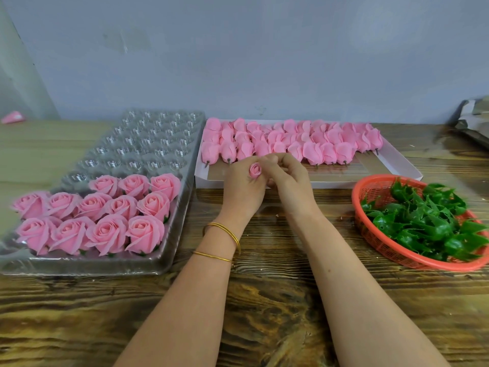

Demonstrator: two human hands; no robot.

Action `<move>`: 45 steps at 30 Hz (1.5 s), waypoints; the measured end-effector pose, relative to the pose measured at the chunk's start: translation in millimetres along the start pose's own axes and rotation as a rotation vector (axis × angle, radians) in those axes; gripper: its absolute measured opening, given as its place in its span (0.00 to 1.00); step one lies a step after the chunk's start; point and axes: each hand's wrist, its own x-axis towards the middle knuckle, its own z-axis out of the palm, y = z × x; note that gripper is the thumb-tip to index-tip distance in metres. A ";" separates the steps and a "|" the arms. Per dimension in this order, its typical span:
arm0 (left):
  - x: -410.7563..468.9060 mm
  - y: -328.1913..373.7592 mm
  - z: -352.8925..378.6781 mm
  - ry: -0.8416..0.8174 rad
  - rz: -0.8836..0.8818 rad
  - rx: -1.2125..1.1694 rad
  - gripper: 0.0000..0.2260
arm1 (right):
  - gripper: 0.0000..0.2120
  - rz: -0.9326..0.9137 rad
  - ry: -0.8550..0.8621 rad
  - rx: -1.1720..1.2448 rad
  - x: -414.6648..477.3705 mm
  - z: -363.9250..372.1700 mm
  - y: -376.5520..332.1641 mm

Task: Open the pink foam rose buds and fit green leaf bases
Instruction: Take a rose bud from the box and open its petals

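Note:
A small pink foam rose bud sits between my two hands at the table's middle. My left hand curls round it from the left, and the fingertips of my right hand pinch at its right side. Behind the hands, a white tray holds rows of closed pink buds on short stems. An orange basket at the right is full of green leaf bases. Several opened roses stand in a clear plastic cell tray at the left.
The wooden table stretches toward me under my forearms. A grey wall runs along the back. Crumpled grey wrapping lies at the far right, and a pink scrap at the far left.

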 end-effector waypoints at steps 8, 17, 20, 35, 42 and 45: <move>-1.3 0.6 -0.4 -0.027 0.018 0.062 0.14 | 0.05 0.053 0.001 -0.022 -1.7 -0.8 -0.3; -2.0 -1.8 0.8 -0.025 0.033 0.058 0.17 | 0.20 0.098 -0.022 0.007 -1.3 -1.5 -0.6; -1.9 -4.9 1.4 -0.018 0.030 0.059 0.19 | 0.20 0.090 -0.026 -0.010 -1.0 -1.3 1.0; 3.7 -6.4 0.8 0.096 -0.002 0.162 0.22 | 0.06 0.142 -0.014 0.191 2.6 -3.3 3.6; 5.5 -6.8 0.1 0.141 0.006 0.126 0.19 | 0.12 -0.006 0.016 -0.052 3.4 -2.4 7.1; 5.9 -4.8 0.4 0.148 -0.006 0.018 0.20 | 0.14 -0.061 -0.078 -0.121 2.0 -1.1 8.2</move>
